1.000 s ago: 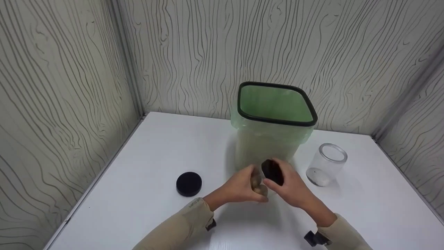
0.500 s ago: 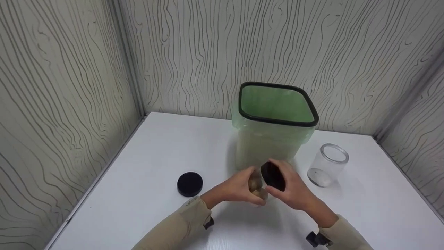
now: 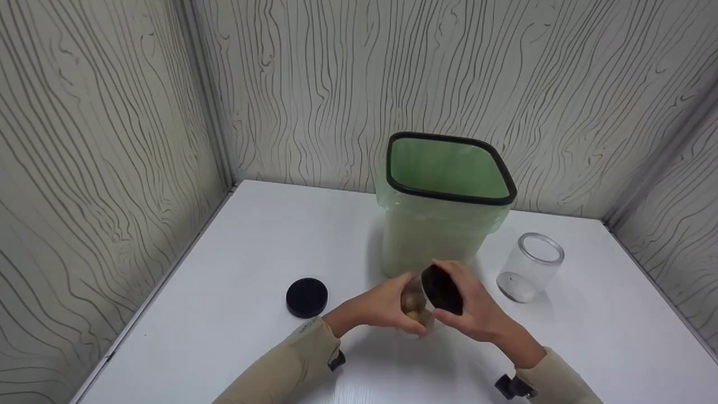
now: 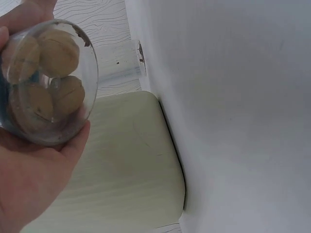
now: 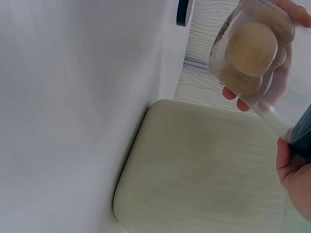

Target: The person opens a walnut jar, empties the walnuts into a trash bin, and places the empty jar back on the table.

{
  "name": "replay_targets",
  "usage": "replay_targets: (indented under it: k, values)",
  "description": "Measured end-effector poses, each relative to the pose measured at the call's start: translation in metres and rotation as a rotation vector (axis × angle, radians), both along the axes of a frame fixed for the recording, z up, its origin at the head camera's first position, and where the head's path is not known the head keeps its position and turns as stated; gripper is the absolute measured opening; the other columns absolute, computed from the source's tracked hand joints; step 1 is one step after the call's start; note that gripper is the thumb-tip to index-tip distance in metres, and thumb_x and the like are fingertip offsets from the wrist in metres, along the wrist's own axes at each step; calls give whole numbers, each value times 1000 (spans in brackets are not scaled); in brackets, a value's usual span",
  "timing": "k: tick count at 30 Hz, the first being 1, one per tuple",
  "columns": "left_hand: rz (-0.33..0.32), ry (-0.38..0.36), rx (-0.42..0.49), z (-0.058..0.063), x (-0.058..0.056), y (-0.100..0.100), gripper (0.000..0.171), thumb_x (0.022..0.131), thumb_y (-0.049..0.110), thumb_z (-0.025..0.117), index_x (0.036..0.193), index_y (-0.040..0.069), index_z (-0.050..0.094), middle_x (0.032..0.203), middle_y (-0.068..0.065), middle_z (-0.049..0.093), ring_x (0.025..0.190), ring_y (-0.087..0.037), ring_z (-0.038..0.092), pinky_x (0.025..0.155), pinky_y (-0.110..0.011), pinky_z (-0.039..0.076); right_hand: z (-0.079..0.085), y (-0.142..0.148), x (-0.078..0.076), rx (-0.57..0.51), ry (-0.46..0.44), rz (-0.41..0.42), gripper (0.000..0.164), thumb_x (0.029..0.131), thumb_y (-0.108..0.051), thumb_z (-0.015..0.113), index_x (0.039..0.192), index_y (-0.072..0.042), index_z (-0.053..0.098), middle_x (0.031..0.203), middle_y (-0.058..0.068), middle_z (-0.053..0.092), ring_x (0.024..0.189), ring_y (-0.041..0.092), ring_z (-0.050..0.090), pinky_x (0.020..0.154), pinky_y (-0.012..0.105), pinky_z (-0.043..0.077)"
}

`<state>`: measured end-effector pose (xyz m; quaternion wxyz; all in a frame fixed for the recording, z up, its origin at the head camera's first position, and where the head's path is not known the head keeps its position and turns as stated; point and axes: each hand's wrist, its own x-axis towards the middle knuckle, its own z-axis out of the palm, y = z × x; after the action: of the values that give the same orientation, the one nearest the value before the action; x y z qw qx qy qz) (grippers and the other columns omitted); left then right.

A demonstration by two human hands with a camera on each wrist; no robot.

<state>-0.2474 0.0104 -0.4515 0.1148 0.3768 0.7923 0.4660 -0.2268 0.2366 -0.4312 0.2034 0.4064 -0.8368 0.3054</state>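
Black and round, a loose lid lay flat on the white table, left of the frame's middle and low down. Just right of it a beige sleeve rose from the bottom edge to the left hand, whose thumb and fingers gripped the body of a clear, filled jar a little right of centre. Several brown, walnut-like balls sat inside it. The jar was held off the table and tilted, its long axis running roughly across the frame from one hand toward the other, base end to the left, mouth end to the right. Each hand touched its own end, so neither was the nearer. Behind them, right of the frame's centre, stood a green bin with a black rim. At the jar's mouth was a dark held lid, pinched between thumb and fingers of the right hand; whether it sat tight or loose could not be told. Farther right, well apart from that hand, stood a lidless second jar, clear, with small dark specks near its base.
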Motion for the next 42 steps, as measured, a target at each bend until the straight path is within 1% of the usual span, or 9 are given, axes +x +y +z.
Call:
replay_targets:
  k: [3,7,11,17,21,25,29,36,42]
  values:
    - [-25,-12,2,0,-1,-2,78,69,36,84,133,19,42,127,10,50,106,-5,50,87,-22,43,-1,1,-1,-7,5,41,76,77,-31,72,142,-9,39,130,4,48,109,16,47,84,34,46]
    - [-37,-16,-12,0,-1,-3,78,69,36,84,133,20,41,125,10,50,106,-4,50,88,-23,42,-2,1,-1,-3,6,55,79,75,-29,73,143,-10,38,131,4,47,110,17,47,84,35,47]
    - [3,-28,-5,1,0,-3,78,68,37,84,132,20,42,121,10,52,101,-6,51,84,-23,44,-1,-1,-1,11,-14,44,80,74,-24,73,144,-9,37,133,6,46,111,17,47,83,36,47]
    - [123,-2,4,-1,4,3,80,64,43,85,129,21,44,117,11,53,98,-7,51,81,-22,46,1,-4,2,12,-86,-55,77,78,-26,70,144,-5,36,139,7,43,114,19,46,86,45,47]
    - [157,40,-12,-2,5,5,79,63,45,85,127,22,45,112,12,53,94,-8,51,78,-22,46,3,-7,5,-4,-151,-149,76,79,-25,72,142,-2,37,137,10,44,113,20,47,89,50,45]
    - [169,58,-27,-2,5,6,80,62,45,85,127,21,45,112,12,53,94,-7,50,79,-22,46,6,-9,8,13,-170,-201,74,78,-27,73,139,-1,40,133,10,47,108,19,48,86,47,47]
    - [139,59,-29,-1,4,4,81,64,45,85,129,18,45,110,11,53,92,-7,51,77,-22,46,6,-7,8,18,-174,-184,72,80,-27,73,139,-2,41,132,6,47,108,16,48,84,44,47]
    - [45,-17,17,1,2,-1,79,66,37,85,131,17,43,106,9,53,88,-6,50,76,-21,46,5,-2,4,9,-94,-95,72,78,-22,73,139,-3,42,130,1,48,106,13,47,82,39,47]
    - [6,-41,-21,2,1,-3,80,67,38,84,131,19,42,113,9,51,95,-7,50,80,-22,45,4,-1,5,10,-69,-24,73,76,-21,72,140,-4,41,131,1,47,107,15,46,84,37,46]
